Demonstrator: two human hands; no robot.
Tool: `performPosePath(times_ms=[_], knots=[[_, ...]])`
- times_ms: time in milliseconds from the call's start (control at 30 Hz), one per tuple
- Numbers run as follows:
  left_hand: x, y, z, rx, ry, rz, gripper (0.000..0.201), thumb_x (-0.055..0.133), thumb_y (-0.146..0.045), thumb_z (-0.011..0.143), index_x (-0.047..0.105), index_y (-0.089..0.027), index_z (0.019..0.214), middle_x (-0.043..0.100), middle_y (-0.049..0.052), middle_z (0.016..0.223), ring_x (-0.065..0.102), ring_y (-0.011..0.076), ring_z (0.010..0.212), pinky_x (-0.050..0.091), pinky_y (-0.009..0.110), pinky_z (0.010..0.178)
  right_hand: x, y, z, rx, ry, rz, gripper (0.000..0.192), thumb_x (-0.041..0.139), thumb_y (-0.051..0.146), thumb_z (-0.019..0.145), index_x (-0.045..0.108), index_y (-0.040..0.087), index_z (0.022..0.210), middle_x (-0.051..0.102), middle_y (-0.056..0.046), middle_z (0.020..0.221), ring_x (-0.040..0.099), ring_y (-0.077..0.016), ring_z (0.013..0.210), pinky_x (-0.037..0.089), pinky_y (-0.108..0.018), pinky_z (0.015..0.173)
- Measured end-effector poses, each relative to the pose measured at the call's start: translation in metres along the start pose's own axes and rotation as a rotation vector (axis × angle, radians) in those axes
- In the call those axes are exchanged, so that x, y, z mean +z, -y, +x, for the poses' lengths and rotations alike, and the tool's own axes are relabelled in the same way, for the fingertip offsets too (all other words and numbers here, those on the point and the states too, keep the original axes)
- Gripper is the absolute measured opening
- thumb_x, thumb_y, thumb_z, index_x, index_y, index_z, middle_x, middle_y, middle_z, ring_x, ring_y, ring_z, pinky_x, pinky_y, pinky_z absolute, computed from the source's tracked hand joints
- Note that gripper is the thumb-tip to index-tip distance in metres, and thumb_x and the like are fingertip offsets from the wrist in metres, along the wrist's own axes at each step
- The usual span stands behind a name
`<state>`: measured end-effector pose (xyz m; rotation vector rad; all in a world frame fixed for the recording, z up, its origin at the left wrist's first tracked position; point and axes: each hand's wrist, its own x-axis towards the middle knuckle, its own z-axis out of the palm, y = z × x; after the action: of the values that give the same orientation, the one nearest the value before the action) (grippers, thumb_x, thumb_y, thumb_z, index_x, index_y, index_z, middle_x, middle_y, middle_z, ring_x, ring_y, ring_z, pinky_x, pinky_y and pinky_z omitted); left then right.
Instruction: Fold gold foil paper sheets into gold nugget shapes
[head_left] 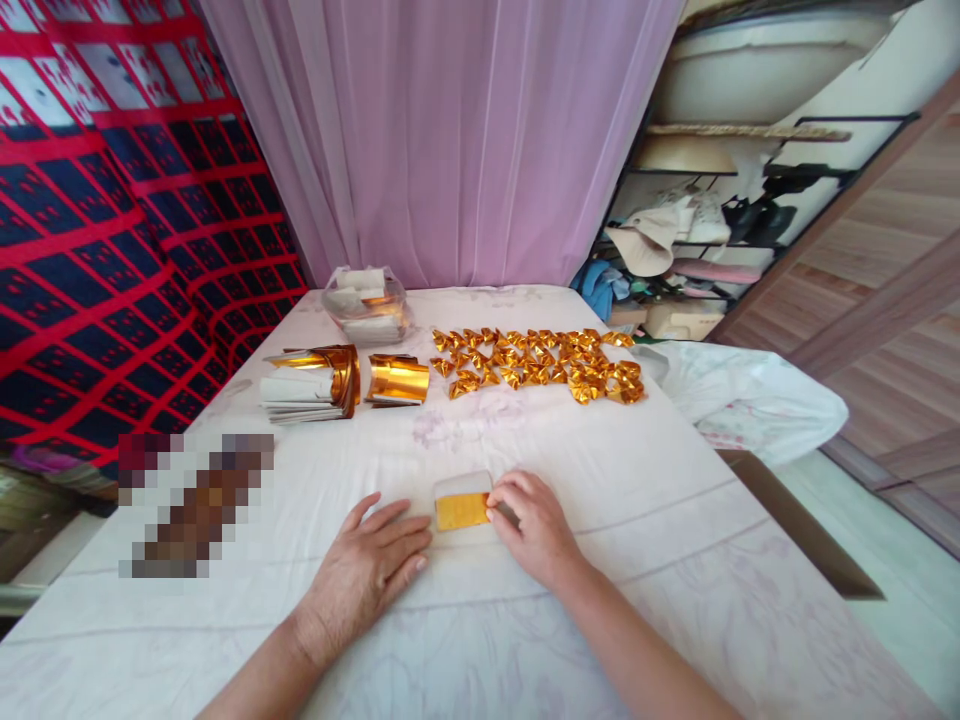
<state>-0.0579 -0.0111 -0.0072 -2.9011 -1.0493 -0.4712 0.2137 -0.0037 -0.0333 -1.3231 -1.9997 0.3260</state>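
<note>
While the right hand (534, 525) pinches its right edge between thumb and fingertips, the sheet (461, 512), a small rectangle part shiny gold, part pale, lies on the surface (480, 650), covered in pale, flower-patterned cloth. Just left of the sheet, the left hand (375, 560) rests open, palm down, fingers spread. Beyond the sheet to its right sit crinkled, glossy gold twists (525, 358); beyond it to the left, curved paper bundles (397, 380) and a clear plastic bag (367, 310). Farthest beyond it hangs a softly pleated purple curtain (450, 150).
</note>
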Motion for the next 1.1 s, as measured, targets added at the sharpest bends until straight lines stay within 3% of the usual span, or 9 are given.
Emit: performPosePath(times_ms=[67, 233, 400, 633, 767, 900, 1100], knots=[[0.003, -0.001, 0.000, -0.031, -0.008, 0.008, 0.026, 0.051, -0.034, 0.095, 0.069, -0.028, 0.112, 0.069, 0.000, 0.124, 0.060, 0.0224, 0.117, 0.035, 0.044, 0.110, 0.000, -0.001, 0.000, -0.018, -0.010, -0.008, 0.014, 0.060, 0.008, 0.078, 0.061, 0.021, 0.083, 0.061, -0.003, 0.090, 0.057, -0.0203, 0.088, 0.044, -0.035, 0.080], [0.010, -0.003, -0.004, -0.129, 0.004, 0.017, 0.041, 0.051, -0.037, 0.094, 0.057, -0.022, 0.132, 0.062, 0.007, 0.134, 0.056, 0.0241, 0.124, 0.040, 0.043, 0.107, 0.000, -0.004, -0.002, -0.090, -0.024, -0.018, 0.015, 0.054, 0.008, 0.084, 0.061, 0.022, 0.085, 0.062, -0.004, 0.091, 0.058, -0.0200, 0.088, 0.045, -0.035, 0.080], [0.011, -0.001, -0.007, -0.171, 0.038, 0.015, 0.041, 0.051, -0.035, 0.094, 0.057, -0.022, 0.132, 0.059, 0.007, 0.137, 0.053, 0.0255, 0.127, 0.040, 0.046, 0.106, 0.000, -0.005, -0.004, -0.135, -0.040, -0.048, 0.015, 0.053, 0.009, 0.086, 0.061, 0.021, 0.085, 0.063, -0.005, 0.093, 0.058, -0.0200, 0.089, 0.046, -0.035, 0.082], [0.002, -0.016, 0.012, -0.150, -0.072, -0.007, 0.038, 0.056, -0.021, 0.089, 0.060, -0.022, 0.127, 0.065, 0.010, 0.126, 0.059, 0.0264, 0.114, 0.043, 0.049, 0.102, 0.000, -0.002, -0.003, -0.142, -0.026, -0.119, 0.013, 0.059, 0.009, 0.082, 0.061, 0.021, 0.084, 0.064, -0.005, 0.093, 0.058, -0.0214, 0.090, 0.047, -0.037, 0.083], [-0.002, -0.022, 0.032, -0.041, -0.026, 0.001, 0.028, 0.059, -0.022, 0.090, 0.066, -0.023, 0.117, 0.067, 0.007, 0.123, 0.058, 0.0277, 0.116, 0.042, 0.049, 0.101, -0.002, -0.002, -0.001, -0.150, -0.017, -0.130, 0.013, 0.059, 0.009, 0.082, 0.063, 0.021, 0.087, 0.064, -0.005, 0.094, 0.058, -0.0208, 0.090, 0.048, -0.037, 0.083], [0.001, -0.021, 0.038, -0.024, 0.052, -0.069, 0.019, 0.058, -0.026, 0.093, 0.068, -0.025, 0.109, 0.071, 0.003, 0.112, 0.063, 0.0226, 0.106, 0.040, 0.047, 0.102, -0.006, -0.001, 0.001, -0.161, 0.043, -0.152, 0.019, 0.059, 0.010, 0.084, 0.068, 0.022, 0.096, 0.064, -0.005, 0.097, 0.058, -0.0202, 0.092, 0.049, -0.035, 0.084], [0.005, -0.024, 0.032, -0.066, -0.007, -0.102, 0.023, 0.049, -0.028, 0.097, 0.070, -0.026, 0.107, 0.072, 0.004, 0.107, 0.064, 0.0193, 0.099, 0.041, 0.043, 0.099, -0.017, -0.001, 0.012, -0.184, 0.134, -0.186, 0.017, 0.062, 0.013, 0.086, 0.072, 0.024, 0.095, 0.065, -0.004, 0.092, 0.058, -0.0184, 0.089, 0.049, -0.032, 0.081]])
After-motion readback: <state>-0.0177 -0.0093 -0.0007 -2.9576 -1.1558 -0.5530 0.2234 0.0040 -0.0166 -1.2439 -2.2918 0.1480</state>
